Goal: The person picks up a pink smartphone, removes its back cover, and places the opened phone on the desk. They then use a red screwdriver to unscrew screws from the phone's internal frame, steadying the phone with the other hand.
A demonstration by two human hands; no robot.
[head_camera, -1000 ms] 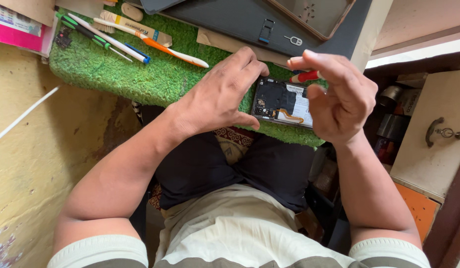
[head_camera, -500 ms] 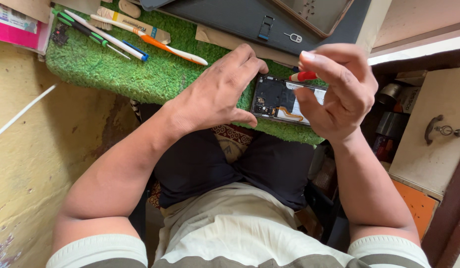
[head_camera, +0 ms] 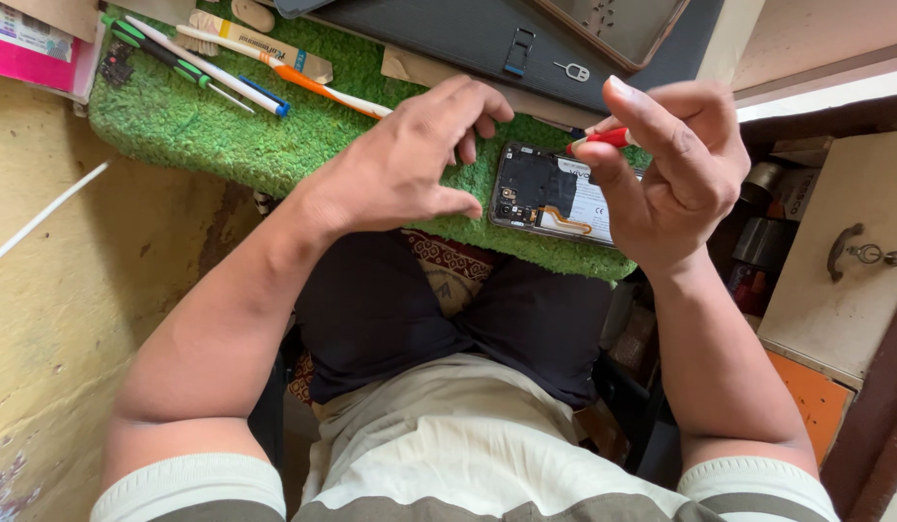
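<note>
a: where's the opened phone [head_camera: 550, 196]?

b: lying flat on the green turf mat [head_camera: 274, 126], near its front edge, back cover off, between the two hands.

a: and the right hand [head_camera: 676, 169]?

b: raised just over the phone's right end, fingers pinched together on a small red-handled tool [head_camera: 603, 140].

a: the left hand [head_camera: 410, 159]?

b: hovering just left of the phone, fingers curled but apart, gripping nothing.

a: anything else on the mat?

b: screwdrivers [head_camera: 192, 63] at the far left corner, well apart from the phone.

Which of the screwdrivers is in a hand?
The red-handled one, pinched in the right hand; the green, blue-tipped and orange ones lie on the mat.
</note>
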